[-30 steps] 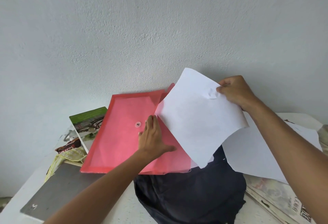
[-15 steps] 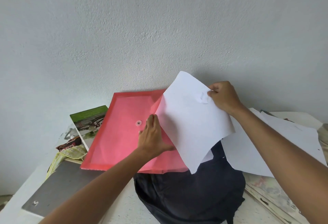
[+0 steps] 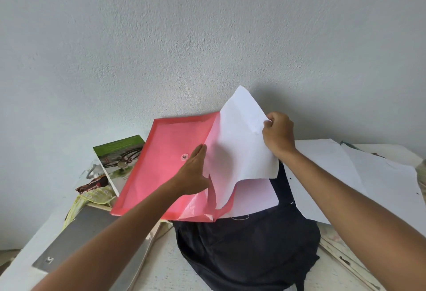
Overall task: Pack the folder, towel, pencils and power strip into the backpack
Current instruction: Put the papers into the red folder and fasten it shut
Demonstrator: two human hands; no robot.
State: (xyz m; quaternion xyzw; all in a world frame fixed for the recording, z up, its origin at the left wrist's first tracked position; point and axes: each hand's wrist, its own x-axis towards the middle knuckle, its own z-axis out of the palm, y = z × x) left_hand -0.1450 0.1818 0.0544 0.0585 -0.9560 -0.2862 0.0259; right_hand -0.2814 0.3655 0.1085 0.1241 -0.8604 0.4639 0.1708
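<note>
my left hand (image 3: 192, 175) flat, fingers open, pinning red folder (image 3: 166, 164) atop black backpack (image 3: 249, 249) | right hand (image 3: 277, 132) fingers pinching white sheet (image 3: 239, 143) at folder mouth | nothing packed yet; towel, pencils, power strip unseen

A single wide-angle head camera looks forward and slightly down from the person's own standpoint, facing a pale wall (image 3: 207, 37) that fills the upper half of the frame and bows with the lens. It sits close: both forearms enter from the bottom edge, and the table (image 3: 168, 267) with the dark backpack (image 3: 249, 251) lies low in the frame, just under the left hand (image 3: 194, 173) and right hand (image 3: 279, 135). No second view shares the scene.
</note>
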